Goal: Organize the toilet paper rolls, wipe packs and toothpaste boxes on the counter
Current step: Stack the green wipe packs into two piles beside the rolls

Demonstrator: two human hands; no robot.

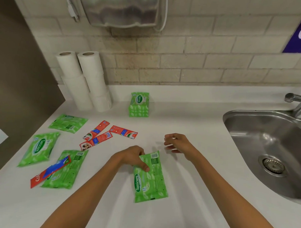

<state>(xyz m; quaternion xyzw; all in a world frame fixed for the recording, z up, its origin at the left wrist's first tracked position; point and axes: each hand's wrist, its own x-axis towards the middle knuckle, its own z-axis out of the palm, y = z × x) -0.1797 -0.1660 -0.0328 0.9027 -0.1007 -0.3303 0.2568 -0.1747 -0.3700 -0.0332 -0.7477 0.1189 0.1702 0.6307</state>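
Note:
My left hand [133, 158] grips the top edge of a green Sanicare wipe pack [150, 180] that hangs over the white counter [189, 126]. My right hand [177, 143] hovers just right of it, fingers curled and apart, holding nothing. A neat stack of green wipe packs [139, 104] stands near the back wall. Three loose wipe packs [38, 148] lie at the left, one under a red toothpaste box [49, 171]. Three small red toothpaste boxes [97, 136] lie scattered mid-counter. Two stacked columns of toilet paper rolls [84, 80] stand in the back left corner.
A steel sink [269, 143] with a faucet [298, 103] takes up the right side. A metal dispenser [123, 9] hangs on the tiled wall above the counter. A brown partition [18, 84] borders the left edge.

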